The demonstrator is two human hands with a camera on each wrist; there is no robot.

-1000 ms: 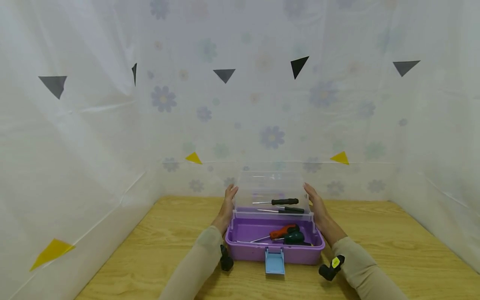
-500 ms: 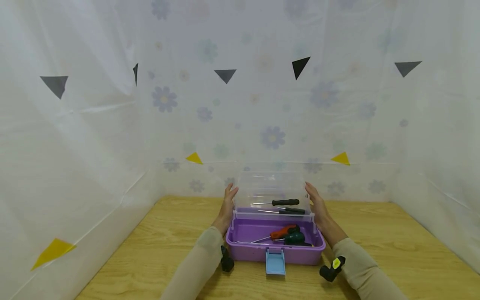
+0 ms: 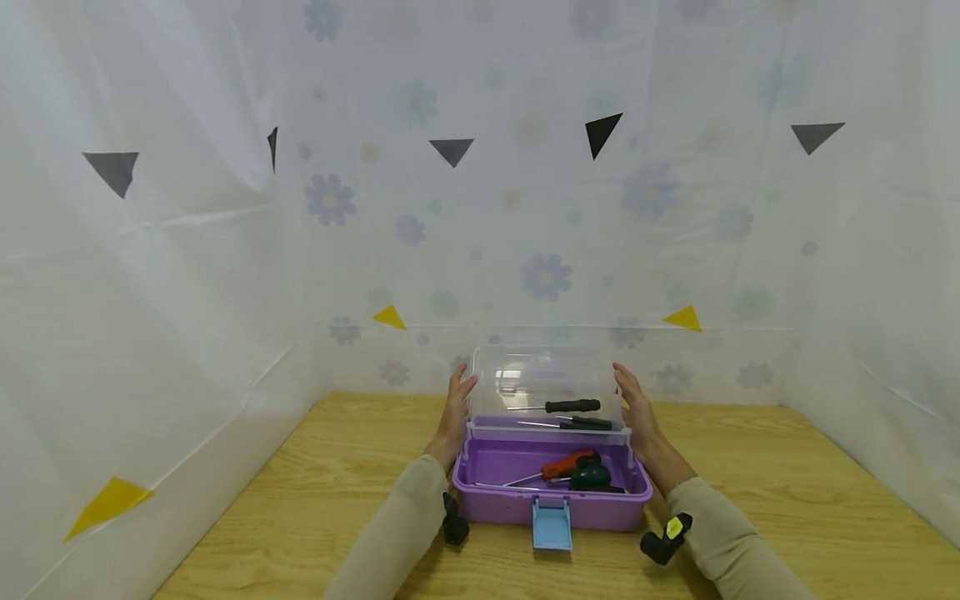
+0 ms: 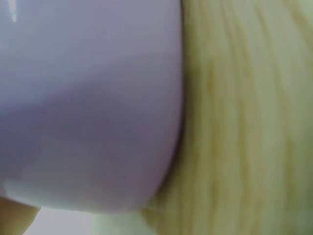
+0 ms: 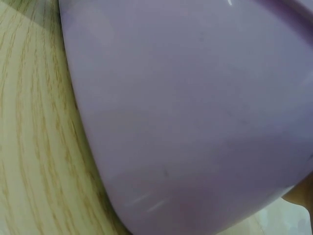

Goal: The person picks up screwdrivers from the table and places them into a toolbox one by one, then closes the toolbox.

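Observation:
A purple toolbox (image 3: 495, 507) stands on the table, its clear lid (image 3: 540, 367) raised at the back and its blue latch (image 3: 552, 528) hanging down in front. Inside lie a screwdriver with a red handle (image 3: 559, 465) and another with a dark green handle (image 3: 591, 477). Several black-handled screwdrivers (image 3: 573, 406) show higher up, by the raised tray (image 3: 517, 432). My left hand (image 3: 452, 412) rests along the left side of the lid, fingers extended; my right hand (image 3: 637, 411) mirrors it on the right. Both wrist views are mostly filled by the toolbox's purple wall (image 4: 88, 107).
The toolbox sits on a wooden table (image 3: 337, 500) that stretches out to both sides. Behind rises a translucent flowered curtain (image 3: 480, 217) with black and yellow triangles on it. Sheeting also encloses the left and right.
The clear lid's tilt has shifted slightly, so its rounded outline and bright reflections now show. Both hands stay at its sides; the toolbox and screwdrivers look unmoved.

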